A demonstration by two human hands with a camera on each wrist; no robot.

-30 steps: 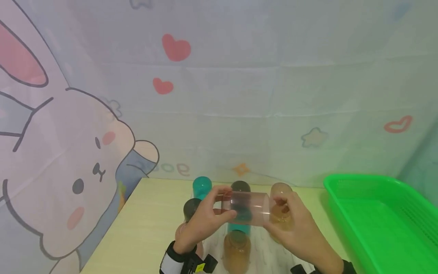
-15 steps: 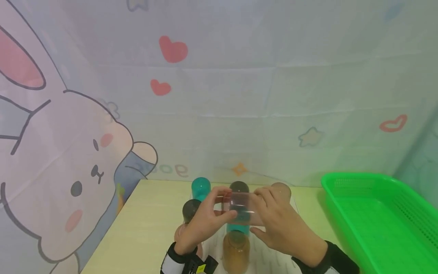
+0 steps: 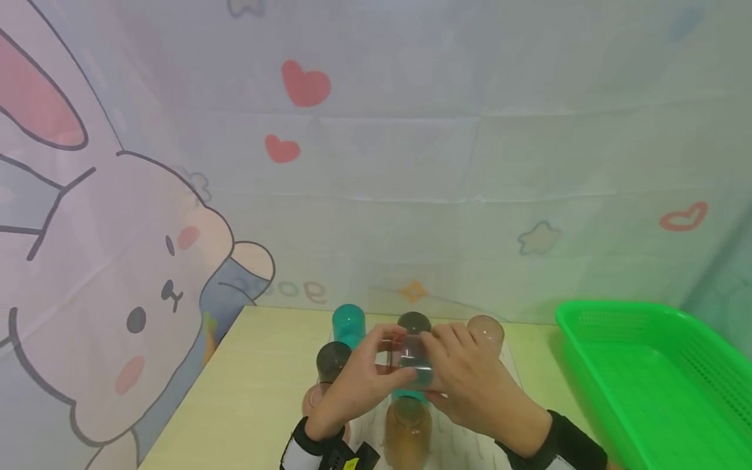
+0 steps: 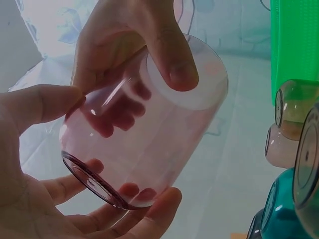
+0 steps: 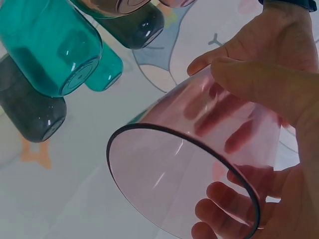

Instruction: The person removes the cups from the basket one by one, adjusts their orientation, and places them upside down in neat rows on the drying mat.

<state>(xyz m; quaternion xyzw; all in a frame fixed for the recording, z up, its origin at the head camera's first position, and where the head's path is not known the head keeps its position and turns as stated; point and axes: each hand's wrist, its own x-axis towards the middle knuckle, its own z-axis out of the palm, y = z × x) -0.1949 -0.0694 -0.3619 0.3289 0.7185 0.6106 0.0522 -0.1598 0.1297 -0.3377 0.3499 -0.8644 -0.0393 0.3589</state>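
Note:
A clear pink tumbler lies on its side in the air, held between both hands above a group of upside-down tumblers. My left hand grips it round the base end, with the thumb and fingers spread over its wall. My right hand holds the side near the open mouth, thumb on one side and fingers on the other. In the right wrist view the dark-edged rim of the pink tumbler faces the camera. The left wrist view shows the thick base of the tumbler at lower left.
Turquoise, dark grey, amber and brownish-pink tumblers stand upside down on a white pegged rack. A green plastic basket stands at the right. A printed cloth hangs behind the table.
My right hand has turned and shifted left onto the tumbler, its fingers now over the wall instead of at the open end. The left hand keeps its grip.

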